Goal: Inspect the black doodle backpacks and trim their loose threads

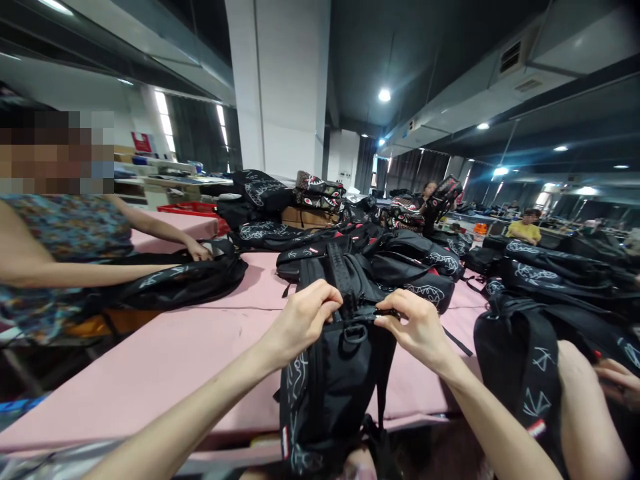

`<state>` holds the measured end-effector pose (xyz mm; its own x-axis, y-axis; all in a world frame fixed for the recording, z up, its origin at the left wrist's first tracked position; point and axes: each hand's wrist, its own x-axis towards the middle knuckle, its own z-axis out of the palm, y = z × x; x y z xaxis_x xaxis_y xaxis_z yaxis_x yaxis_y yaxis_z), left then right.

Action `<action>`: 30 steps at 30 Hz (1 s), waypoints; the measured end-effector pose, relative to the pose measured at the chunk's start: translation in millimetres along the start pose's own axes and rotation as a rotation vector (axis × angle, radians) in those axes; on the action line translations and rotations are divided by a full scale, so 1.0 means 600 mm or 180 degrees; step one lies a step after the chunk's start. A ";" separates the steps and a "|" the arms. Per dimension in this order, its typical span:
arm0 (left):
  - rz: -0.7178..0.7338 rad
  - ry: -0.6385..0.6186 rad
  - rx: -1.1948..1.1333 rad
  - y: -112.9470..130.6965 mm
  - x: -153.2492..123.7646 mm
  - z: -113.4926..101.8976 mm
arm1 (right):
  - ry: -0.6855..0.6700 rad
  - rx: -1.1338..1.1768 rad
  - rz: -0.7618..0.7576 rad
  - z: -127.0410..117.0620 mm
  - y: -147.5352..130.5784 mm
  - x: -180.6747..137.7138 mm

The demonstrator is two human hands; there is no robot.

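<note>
- black backpack (345, 380): directly before the person, upright, its lower end reaching past the near edge of the pink tabletop (200, 373)
- left hand (306, 319): fingers drawn close together, gripping the backpack near its top
- right hand (419, 328): fingers pinched on a dark strip (369, 311) just above the backpack's ring (355, 341)
- co-worker (55, 233) at left: hands at another black bag (185, 283)

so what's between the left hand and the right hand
In the head view, the upper part of the black bag, with its ring, lies between the left hand and the right hand.
</note>
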<state>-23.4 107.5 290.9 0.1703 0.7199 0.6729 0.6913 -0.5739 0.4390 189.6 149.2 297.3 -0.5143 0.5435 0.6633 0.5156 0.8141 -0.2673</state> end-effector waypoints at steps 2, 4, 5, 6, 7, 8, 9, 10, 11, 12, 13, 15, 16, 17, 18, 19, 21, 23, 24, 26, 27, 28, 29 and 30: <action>-0.0027 0.0012 -0.0070 0.000 0.000 0.000 | -0.0100 -0.0183 -0.0077 0.000 -0.006 0.007; -0.0042 0.0022 -0.0143 0.000 0.000 0.000 | -0.0223 -0.0320 -0.0152 0.002 -0.010 0.013; -0.0056 0.0025 -0.0193 0.000 0.001 0.001 | -0.0270 -0.0366 -0.0175 0.004 -0.012 0.016; -0.0074 0.0034 -0.0255 0.000 0.001 0.002 | -0.0313 -0.0393 -0.0189 0.005 -0.013 0.018; -0.0109 0.0046 -0.0327 0.000 0.001 0.002 | -0.0346 -0.0408 -0.0198 0.007 -0.015 0.021; -0.0154 0.0060 -0.0403 -0.001 0.001 0.002 | -0.0365 -0.0425 -0.0201 0.008 -0.016 0.023; -0.0202 0.0087 -0.0472 -0.002 0.001 0.001 | -0.0370 -0.0441 -0.0196 0.010 -0.017 0.024; -0.0255 0.0114 -0.0541 -0.003 0.000 0.000 | -0.0368 -0.0444 -0.0185 0.010 -0.018 0.025; -0.0325 0.0126 -0.0629 -0.004 0.000 -0.001 | -0.0356 -0.0429 -0.0163 0.010 -0.018 0.025; -0.0420 0.0133 -0.0747 -0.006 -0.002 -0.002 | -0.0328 -0.0387 -0.0135 0.010 -0.018 0.025; -0.0531 0.0125 -0.0889 -0.007 -0.004 -0.004 | -0.0293 -0.0304 -0.0106 0.009 -0.017 0.023; -0.0737 0.0126 -0.1108 -0.010 -0.010 -0.005 | -0.0249 -0.0011 -0.0065 0.007 -0.017 0.015; -0.0768 0.0192 -0.1072 -0.012 -0.013 -0.005 | -0.0244 0.0166 -0.0053 0.007 -0.016 0.010; -0.0710 0.0339 -0.0901 -0.015 -0.017 -0.004 | -0.0247 0.0338 -0.0034 0.008 -0.016 0.003; -0.0553 0.0536 -0.0613 -0.018 -0.021 -0.003 | -0.0254 0.0492 0.0007 0.010 -0.016 -0.004; -0.0342 0.0748 -0.0240 -0.022 -0.025 -0.002 | -0.0254 0.0615 0.0067 0.013 -0.016 -0.011; 0.0096 0.1057 0.0559 -0.030 -0.030 -0.001 | -0.0193 0.0834 0.0231 0.024 -0.015 -0.024; 0.0381 0.0995 0.1208 -0.036 -0.034 -0.002 | -0.0052 0.1127 0.0428 0.035 -0.015 -0.032; 0.0468 0.0888 0.1446 -0.037 -0.037 -0.003 | 0.0028 0.1304 0.0515 0.041 -0.015 -0.036; 0.0632 0.0771 0.1704 -0.032 -0.047 -0.007 | 0.0162 0.1632 0.0670 0.052 -0.018 -0.044; 0.0720 0.0785 0.1744 -0.025 -0.054 -0.009 | 0.0216 0.1755 0.0729 0.058 -0.020 -0.049; 0.0817 0.0833 0.1739 -0.017 -0.063 -0.010 | 0.0262 0.1853 0.0761 0.064 -0.021 -0.057; 0.0906 0.0893 0.1687 -0.006 -0.072 -0.010 | 0.0322 0.1921 0.0772 0.070 -0.022 -0.067; 0.0970 0.0952 0.1591 0.007 -0.082 -0.008 | 0.0404 0.1947 0.0757 0.075 -0.022 -0.079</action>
<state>-32.2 67.3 262.6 0.2574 0.3728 0.8915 0.8981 -0.4326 -0.0784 176.4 122.0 237.6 -0.3308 0.7247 0.6045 0.1042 0.6647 -0.7398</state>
